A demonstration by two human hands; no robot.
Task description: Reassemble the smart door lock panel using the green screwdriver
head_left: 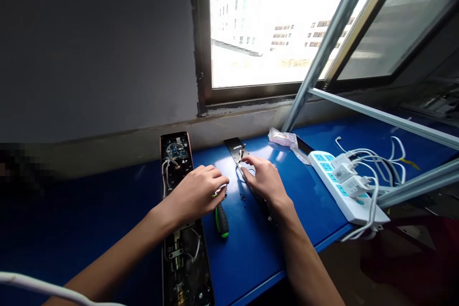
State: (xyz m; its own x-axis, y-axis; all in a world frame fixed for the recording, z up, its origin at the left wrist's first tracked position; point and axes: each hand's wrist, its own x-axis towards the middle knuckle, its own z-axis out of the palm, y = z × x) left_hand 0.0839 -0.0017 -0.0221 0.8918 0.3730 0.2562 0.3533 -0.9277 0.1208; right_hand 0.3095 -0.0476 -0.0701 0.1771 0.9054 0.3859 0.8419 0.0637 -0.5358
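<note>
Left hand curled, palm down over the shaft end of a screwdriver, handle resting on the blue bench; can't tell if it's gripping. Right hand angled in, fingers partly closed on a black slotted plate, hold unclear, small screws just below it. Open lock panel lies left, under the left forearm, with a power strip and plastic bag off right.
</note>
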